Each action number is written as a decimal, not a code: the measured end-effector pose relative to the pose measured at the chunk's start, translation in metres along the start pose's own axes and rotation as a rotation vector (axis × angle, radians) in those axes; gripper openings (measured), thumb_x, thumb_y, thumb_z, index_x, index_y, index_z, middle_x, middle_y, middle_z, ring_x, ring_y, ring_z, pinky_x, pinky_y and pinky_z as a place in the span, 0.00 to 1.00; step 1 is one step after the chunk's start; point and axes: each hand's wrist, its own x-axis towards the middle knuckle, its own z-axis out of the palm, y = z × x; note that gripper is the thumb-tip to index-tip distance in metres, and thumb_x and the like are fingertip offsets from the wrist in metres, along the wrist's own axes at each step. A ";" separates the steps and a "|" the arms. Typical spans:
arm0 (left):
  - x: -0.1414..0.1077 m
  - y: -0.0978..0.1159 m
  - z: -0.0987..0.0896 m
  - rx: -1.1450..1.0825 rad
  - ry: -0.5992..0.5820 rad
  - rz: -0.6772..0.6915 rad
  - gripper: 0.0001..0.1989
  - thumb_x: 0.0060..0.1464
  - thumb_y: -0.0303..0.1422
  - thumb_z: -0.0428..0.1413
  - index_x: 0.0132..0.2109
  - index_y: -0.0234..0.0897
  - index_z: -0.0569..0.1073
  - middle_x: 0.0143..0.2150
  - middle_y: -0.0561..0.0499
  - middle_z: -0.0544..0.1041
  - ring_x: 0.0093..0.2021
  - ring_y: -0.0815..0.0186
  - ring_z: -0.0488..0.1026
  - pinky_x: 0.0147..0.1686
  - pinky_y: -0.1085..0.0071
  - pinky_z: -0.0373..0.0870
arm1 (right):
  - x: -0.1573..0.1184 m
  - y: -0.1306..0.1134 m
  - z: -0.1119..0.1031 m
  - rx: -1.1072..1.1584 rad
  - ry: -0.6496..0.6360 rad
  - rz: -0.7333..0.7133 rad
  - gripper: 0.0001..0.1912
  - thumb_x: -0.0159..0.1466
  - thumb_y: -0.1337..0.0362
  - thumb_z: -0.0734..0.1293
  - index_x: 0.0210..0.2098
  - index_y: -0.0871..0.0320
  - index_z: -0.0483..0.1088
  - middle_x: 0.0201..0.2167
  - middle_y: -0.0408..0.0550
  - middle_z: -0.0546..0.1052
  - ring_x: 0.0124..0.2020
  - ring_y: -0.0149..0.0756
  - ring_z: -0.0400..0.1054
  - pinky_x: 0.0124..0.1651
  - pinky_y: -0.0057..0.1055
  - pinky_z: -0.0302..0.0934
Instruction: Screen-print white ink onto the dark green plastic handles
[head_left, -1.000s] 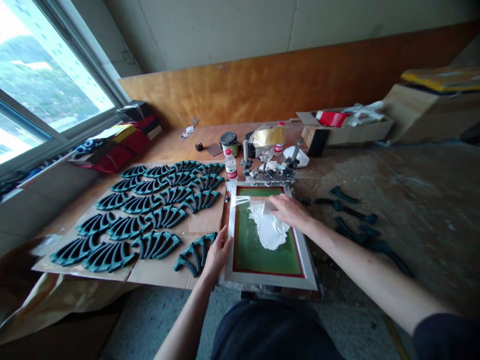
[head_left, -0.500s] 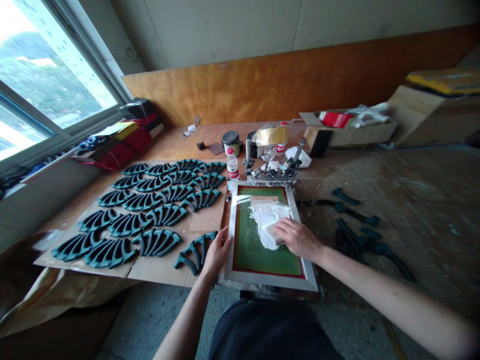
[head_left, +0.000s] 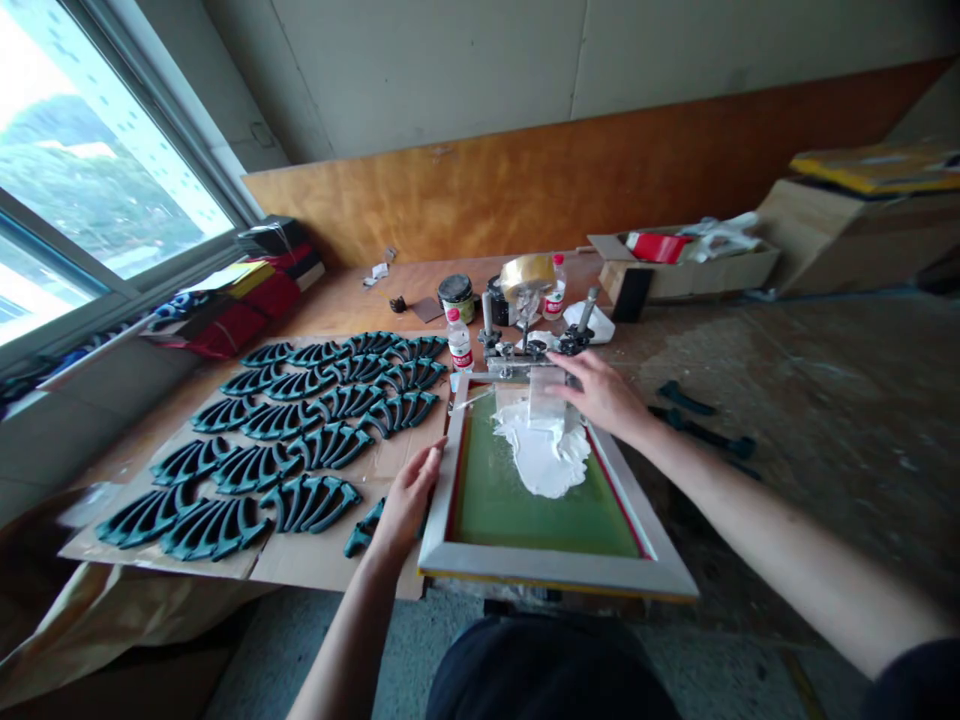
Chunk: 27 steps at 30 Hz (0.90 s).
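A silk-screen printing frame (head_left: 555,565) with a pale metal rim and green mesh lies in front of me, its near end raised. White ink (head_left: 546,462) is pooled on the upper half of the mesh. My left hand (head_left: 411,492) grips the left rim, fingertips partly hidden. At the far end of the screen my right hand (head_left: 600,392) holds a small translucent scraper (head_left: 547,398) between thumb and fingers, its lower edge at the ink. Beyond the frame stands a metal hinge clamp (head_left: 525,362). One dark green curved part (head_left: 363,530) lies partly behind my left hand.
Rows of dark green slotted parts (head_left: 311,445) cover cardboard (head_left: 300,560) on the left. A water bottle (head_left: 459,342), an ink tin (head_left: 456,297) and a tape roll (head_left: 526,272) stand behind. Loose green parts (head_left: 709,432) lie right; an open box (head_left: 705,275) sits farther back.
My right hand has moved the scraper from mid-screen to the far end. The frame's near edge has risen toward me, with my left hand still at its left rim.
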 end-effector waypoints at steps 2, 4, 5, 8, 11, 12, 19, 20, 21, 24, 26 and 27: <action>0.005 0.031 0.001 -0.067 0.043 0.080 0.31 0.53 0.57 0.50 0.47 0.35 0.76 0.36 0.48 0.78 0.33 0.64 0.74 0.30 0.73 0.68 | -0.007 0.026 -0.006 0.015 0.099 0.088 0.21 0.66 0.54 0.61 0.55 0.56 0.69 0.43 0.53 0.73 0.40 0.41 0.70 0.44 0.37 0.64; 0.017 0.060 0.006 -0.191 0.056 0.207 0.30 0.54 0.58 0.48 0.45 0.35 0.75 0.37 0.48 0.78 0.31 0.66 0.74 0.27 0.74 0.67 | -0.027 0.047 0.000 0.020 0.082 0.185 0.19 0.67 0.53 0.58 0.45 0.59 0.72 0.37 0.53 0.74 0.37 0.42 0.70 0.40 0.36 0.64; 0.024 0.074 0.010 -0.258 0.047 0.278 0.30 0.54 0.57 0.48 0.46 0.35 0.74 0.37 0.47 0.78 0.32 0.66 0.74 0.26 0.74 0.67 | -0.041 0.053 0.008 0.021 0.033 0.206 0.19 0.66 0.52 0.58 0.40 0.59 0.73 0.34 0.52 0.75 0.35 0.42 0.70 0.38 0.36 0.64; 0.048 0.110 0.021 -0.359 0.003 0.401 0.29 0.56 0.56 0.48 0.46 0.34 0.71 0.37 0.46 0.78 0.36 0.64 0.76 0.27 0.75 0.68 | -0.086 0.046 0.045 -0.011 -0.173 0.151 0.19 0.63 0.48 0.62 0.30 0.57 0.71 0.31 0.49 0.74 0.33 0.40 0.69 0.36 0.34 0.63; 0.055 0.115 0.031 -0.376 0.099 0.432 0.29 0.56 0.57 0.46 0.48 0.36 0.70 0.37 0.47 0.79 0.37 0.65 0.76 0.29 0.75 0.69 | -0.115 0.018 0.073 -0.121 -0.315 0.072 0.12 0.63 0.56 0.66 0.30 0.58 0.68 0.36 0.51 0.74 0.38 0.41 0.70 0.39 0.33 0.62; 0.052 0.107 0.035 -0.374 0.149 0.420 0.29 0.56 0.57 0.46 0.50 0.37 0.69 0.38 0.47 0.79 0.37 0.65 0.76 0.29 0.75 0.70 | -0.119 0.009 0.077 -0.148 -0.337 0.085 0.09 0.63 0.59 0.66 0.31 0.58 0.67 0.36 0.52 0.74 0.38 0.42 0.70 0.39 0.33 0.62; -0.025 -0.029 0.083 -0.218 -0.300 -0.329 0.35 0.49 0.60 0.53 0.50 0.34 0.73 0.49 0.37 0.78 0.45 0.53 0.77 0.30 0.68 0.73 | -0.128 -0.080 0.072 -0.007 -0.099 0.150 0.06 0.68 0.62 0.59 0.35 0.56 0.63 0.31 0.50 0.72 0.36 0.42 0.69 0.38 0.35 0.63; -0.034 -0.042 0.087 -0.278 -0.264 -0.345 0.33 0.50 0.59 0.52 0.49 0.35 0.73 0.49 0.38 0.78 0.46 0.54 0.77 0.31 0.68 0.73 | -0.130 -0.094 0.073 0.038 -0.089 0.033 0.05 0.68 0.63 0.59 0.36 0.55 0.64 0.33 0.50 0.73 0.37 0.42 0.69 0.40 0.37 0.64; -0.039 -0.051 0.088 -0.334 -0.203 -0.336 0.32 0.50 0.59 0.52 0.46 0.34 0.74 0.47 0.39 0.78 0.44 0.56 0.77 0.31 0.69 0.73 | -0.131 -0.104 0.072 0.092 -0.112 -0.094 0.05 0.68 0.65 0.59 0.37 0.55 0.65 0.34 0.50 0.73 0.39 0.42 0.68 0.42 0.37 0.64; -0.041 -0.066 0.066 -0.355 -0.006 -0.297 0.30 0.47 0.58 0.56 0.39 0.32 0.73 0.37 0.42 0.79 0.35 0.61 0.77 0.27 0.73 0.71 | -0.135 -0.090 0.061 0.212 -0.208 -0.305 0.13 0.67 0.70 0.56 0.45 0.53 0.68 0.41 0.48 0.74 0.45 0.41 0.68 0.48 0.38 0.64; -0.038 -0.077 0.031 -0.296 0.143 -0.272 0.30 0.45 0.59 0.56 0.37 0.33 0.72 0.32 0.46 0.78 0.31 0.63 0.76 0.26 0.72 0.71 | -0.136 -0.037 0.049 0.195 -0.177 -0.223 0.17 0.66 0.70 0.55 0.48 0.52 0.70 0.45 0.50 0.74 0.48 0.42 0.67 0.50 0.41 0.64; -0.038 -0.085 0.010 -0.260 0.240 -0.257 0.30 0.44 0.60 0.56 0.35 0.33 0.71 0.30 0.47 0.77 0.30 0.63 0.76 0.26 0.72 0.71 | -0.136 -0.001 0.044 0.165 -0.139 -0.152 0.18 0.65 0.69 0.54 0.46 0.51 0.71 0.45 0.51 0.74 0.48 0.43 0.68 0.49 0.43 0.64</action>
